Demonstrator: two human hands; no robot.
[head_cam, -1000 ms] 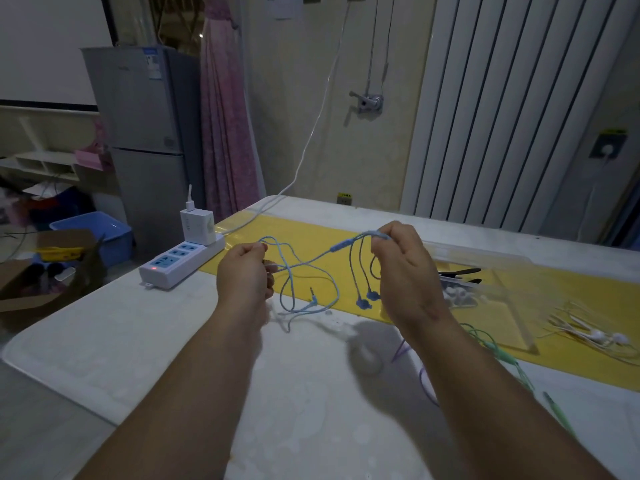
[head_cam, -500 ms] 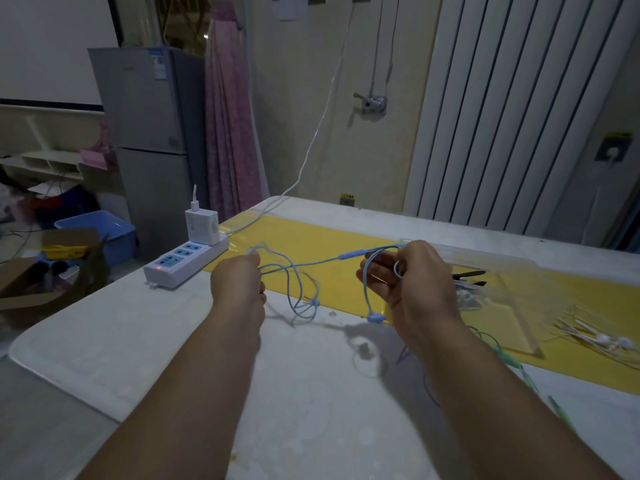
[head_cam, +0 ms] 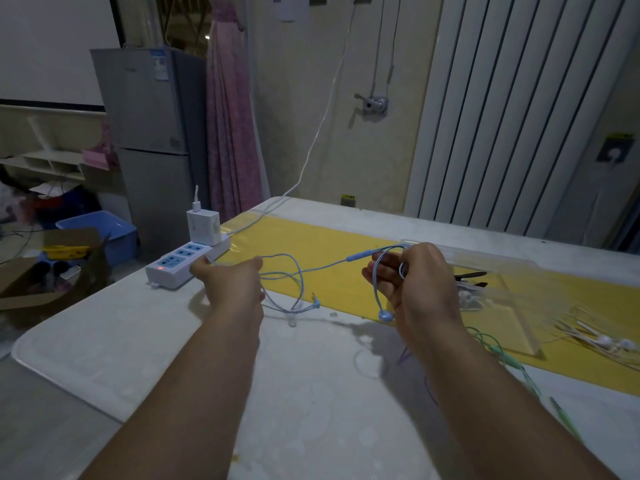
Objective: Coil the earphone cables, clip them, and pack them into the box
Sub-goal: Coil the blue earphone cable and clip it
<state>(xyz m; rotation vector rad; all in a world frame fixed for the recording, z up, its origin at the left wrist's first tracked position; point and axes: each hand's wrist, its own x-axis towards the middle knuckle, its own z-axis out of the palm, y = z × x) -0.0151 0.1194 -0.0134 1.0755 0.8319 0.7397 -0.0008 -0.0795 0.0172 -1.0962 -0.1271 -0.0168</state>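
Two hands on the blue earphone cable [head_cam: 322, 268], held just above the table [head_cam: 311, 393]. Left hand [head_cam: 230, 282] grip pinches the free run; right hand [head_cam: 419, 289] grip holds the first loops round its fingers, earbud [head_cam: 385, 317] dangling. Risks: the slack tail with the plug [head_cam: 316, 301] could knot, and loops could slip off if tension drops. Clear box [head_cam: 519, 271] sits beyond the right hand.

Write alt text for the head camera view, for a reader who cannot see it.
Two hands hold a blue earphone cable above a white table: the right hand grips loops with an earbud dangling, the left hand holds the far stretch. A power strip, a clear box and white earphones lie nearby.
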